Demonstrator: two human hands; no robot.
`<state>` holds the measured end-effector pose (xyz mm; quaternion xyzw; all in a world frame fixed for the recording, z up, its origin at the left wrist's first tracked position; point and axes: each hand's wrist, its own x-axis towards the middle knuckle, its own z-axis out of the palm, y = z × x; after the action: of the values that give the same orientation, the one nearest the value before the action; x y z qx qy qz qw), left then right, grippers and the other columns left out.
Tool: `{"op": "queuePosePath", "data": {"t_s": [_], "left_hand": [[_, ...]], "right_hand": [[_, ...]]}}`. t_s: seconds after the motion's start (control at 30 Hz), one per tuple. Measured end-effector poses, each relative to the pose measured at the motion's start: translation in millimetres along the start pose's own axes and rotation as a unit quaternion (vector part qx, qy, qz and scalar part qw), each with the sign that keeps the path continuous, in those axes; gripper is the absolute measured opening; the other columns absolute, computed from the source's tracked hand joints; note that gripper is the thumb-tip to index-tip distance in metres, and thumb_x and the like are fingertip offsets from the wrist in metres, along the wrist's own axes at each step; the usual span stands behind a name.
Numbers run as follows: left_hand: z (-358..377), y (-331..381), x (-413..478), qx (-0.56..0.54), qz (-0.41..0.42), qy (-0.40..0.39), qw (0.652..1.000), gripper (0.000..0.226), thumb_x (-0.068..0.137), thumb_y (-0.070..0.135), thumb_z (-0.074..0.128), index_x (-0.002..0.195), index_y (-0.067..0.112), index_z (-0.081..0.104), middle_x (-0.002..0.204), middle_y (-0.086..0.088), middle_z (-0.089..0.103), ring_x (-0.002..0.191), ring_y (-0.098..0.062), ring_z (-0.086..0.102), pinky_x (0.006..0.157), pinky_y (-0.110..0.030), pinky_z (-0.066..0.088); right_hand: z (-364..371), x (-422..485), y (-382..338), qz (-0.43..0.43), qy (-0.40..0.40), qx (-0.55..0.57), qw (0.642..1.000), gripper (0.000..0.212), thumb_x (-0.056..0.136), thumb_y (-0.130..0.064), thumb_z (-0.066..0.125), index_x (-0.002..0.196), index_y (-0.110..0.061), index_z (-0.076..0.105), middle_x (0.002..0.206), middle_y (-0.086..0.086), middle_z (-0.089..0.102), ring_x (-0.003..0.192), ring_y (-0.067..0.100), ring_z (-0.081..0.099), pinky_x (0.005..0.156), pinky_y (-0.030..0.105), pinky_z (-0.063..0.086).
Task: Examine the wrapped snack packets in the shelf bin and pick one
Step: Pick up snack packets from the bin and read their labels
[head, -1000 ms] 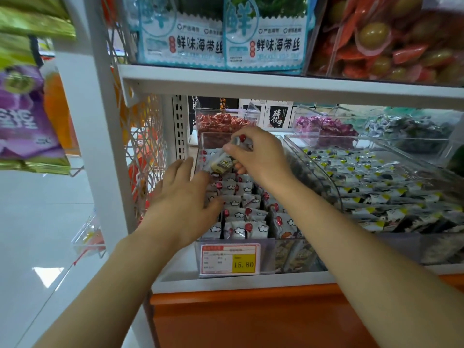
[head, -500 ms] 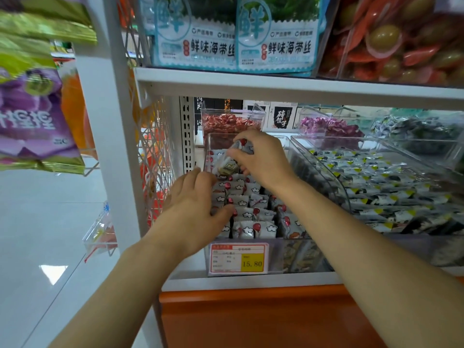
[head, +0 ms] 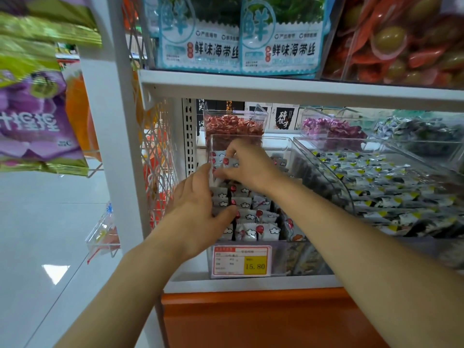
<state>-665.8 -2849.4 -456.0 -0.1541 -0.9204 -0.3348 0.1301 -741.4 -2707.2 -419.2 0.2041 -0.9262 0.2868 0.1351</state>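
Snack packets (head: 247, 217) fill a clear acrylic shelf bin (head: 276, 144) on the lower shelf, packed in tight upright rows behind a yellow-and-red price tag (head: 242, 260) reading 15.80. Going left to right: purple and green hanging bags (head: 32, 116) sit at the far left, then a white shelf upright (head: 110, 121), then the left hand (head: 198, 204), which rests on the bin's left wall with fingers loosely curled and thumb laid across the front rows; it grasps nothing that I can see. Just beside it, the right hand (head: 247, 165) reaches into the back of the bin and pinches one packet (head: 227, 162) between thumb and fingertips, lifted a little above the rows. Further right lies a neighbouring bin of yellow-cornered packets (head: 381, 187). The main risk, as I judge it, is the slick wrapper sliding out of a light fingertip pinch and dropping back among identical packets, or the lift dragging tightly wedged neighbours out of their rows; the left thumb pressing on the front rows could also crumple them. The packets are small, white and pillow-shaped, printed with a red round mark and little cloud shapes, with crimped ends; the finer print is too blurred to read.
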Motion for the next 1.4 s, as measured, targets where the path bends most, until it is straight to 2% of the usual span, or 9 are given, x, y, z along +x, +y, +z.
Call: {"op": "queuePosePath", "data": {"t_s": [0.13, 0.3, 0.47, 0.7, 0.83, 0.97, 1.03, 1.2, 1.4], "left_hand": [[0, -4, -1, -0.014, -0.013, -0.015, 1.0, 0.088, 0.082, 0.05, 0.055, 0.147, 0.027, 0.001, 0.152, -0.003, 0.023, 0.139, -0.02, 0.016, 0.112, -0.036, 0.019], [-1, -6, -1, -0.064, -0.016, -0.045, 0.997, 0.087, 0.081, 0.05, 0.057, 0.147, 0.033, 0.003, 0.15, -0.003, 0.029, 0.138, -0.021, 0.024, 0.112, -0.044, 0.027], [-3, -5, -2, -0.08, -0.014, -0.051, 0.995, 0.082, 0.083, 0.049, 0.057, 0.144, 0.038, 0.004, 0.145, 0.0, 0.034, 0.133, -0.019, 0.029, 0.11, -0.044, 0.031], [-2, -5, -2, -0.081, -0.014, -0.061, 0.995, 0.085, 0.084, 0.05, 0.055, 0.147, 0.033, 0.002, 0.145, -0.002, 0.035, 0.135, -0.02, 0.03, 0.11, -0.044, 0.031], [-5, -3, -7, -0.065, -0.009, -0.027, 0.997, 0.077, 0.088, 0.047, 0.051, 0.147, 0.032, 0.003, 0.151, 0.002, 0.023, 0.136, -0.013, 0.019, 0.105, -0.027, 0.02], [-11, 1, -10, -0.025, -0.013, 0.046, 0.999, 0.063, 0.094, 0.038, 0.046, 0.148, 0.02, 0.018, 0.154, 0.0, 0.022, 0.14, -0.016, 0.018, 0.106, -0.022, 0.017], [-14, 5, -13, -0.012, -0.001, 0.103, 0.995, 0.054, 0.095, 0.032, 0.047, 0.144, 0.018, 0.031, 0.148, 0.0, 0.031, 0.135, -0.014, 0.026, 0.099, -0.013, 0.017], [-13, 15, -19, -0.043, 0.012, 0.154, 0.987, 0.044, 0.093, 0.031, 0.05, 0.135, 0.017, 0.048, 0.118, 0.002, 0.041, 0.117, -0.017, 0.042, 0.1, -0.031, 0.039], [-8, 22, -23, -0.091, 0.006, 0.147, 0.985, 0.034, 0.09, 0.033, 0.052, 0.118, 0.017, 0.063, 0.103, 0.004, 0.043, 0.095, -0.006, 0.044, 0.073, -0.003, 0.032]], "right_hand": [[10, 1, 2, -0.026, -0.057, -0.125, 0.99, 0.026, 0.094, -0.037, 0.051, 0.079, -0.017, 0.06, 0.089, 0.0, 0.062, 0.088, 0.018, 0.053, 0.085, 0.04, 0.045], [9, 6, 5, -0.028, -0.112, -0.205, 0.972, 0.031, 0.094, -0.029, 0.043, 0.089, -0.013, 0.069, 0.103, -0.002, 0.055, 0.109, 0.021, 0.038, 0.096, 0.045, 0.027], [4, 26, 6, 0.034, 0.03, -0.068, 0.997, 0.029, 0.093, -0.027, 0.05, 0.091, -0.008, 0.072, 0.102, 0.003, 0.064, 0.112, 0.025, 0.047, 0.099, 0.041, 0.037], [22, 41, 5, 0.002, 0.018, -0.215, 0.976, 0.009, 0.083, -0.028, 0.068, 0.075, -0.025, 0.065, 0.089, -0.009, 0.056, 0.105, 0.018, 0.042, 0.084, 0.033, 0.032], [10, 31, 0, 0.007, 0.084, 0.023, 0.996, 0.007, 0.089, -0.017, 0.06, 0.085, -0.014, 0.064, 0.084, -0.008, 0.057, 0.089, 0.012, 0.054, 0.086, 0.032, 0.047], [-13, -2, -9, 0.014, 0.271, 0.148, 0.951, 0.015, 0.091, -0.01, 0.055, 0.08, -0.019, 0.054, 0.08, -0.014, 0.053, 0.074, 0.002, 0.052, 0.069, 0.012, 0.044], [-23, -26, -12, 0.031, 0.327, 0.214, 0.92, 0.016, 0.092, -0.008, 0.053, 0.08, -0.019, 0.05, 0.081, -0.007, 0.055, 0.066, 0.007, 0.055, 0.058, 0.015, 0.047], [-36, -83, -13, 0.084, 0.296, 0.293, 0.905, 0.008, 0.094, -0.011, 0.051, 0.091, -0.005, 0.055, 0.081, 0.005, 0.063, 0.05, 0.012, 0.058, 0.052, 0.03, 0.053], [-31, -115, -14, 0.125, 0.25, 0.472, 0.836, 0.013, 0.093, -0.006, 0.05, 0.083, -0.007, 0.058, 0.074, 0.001, 0.058, 0.054, 0.011, 0.059, 0.05, 0.02, 0.052]]}}
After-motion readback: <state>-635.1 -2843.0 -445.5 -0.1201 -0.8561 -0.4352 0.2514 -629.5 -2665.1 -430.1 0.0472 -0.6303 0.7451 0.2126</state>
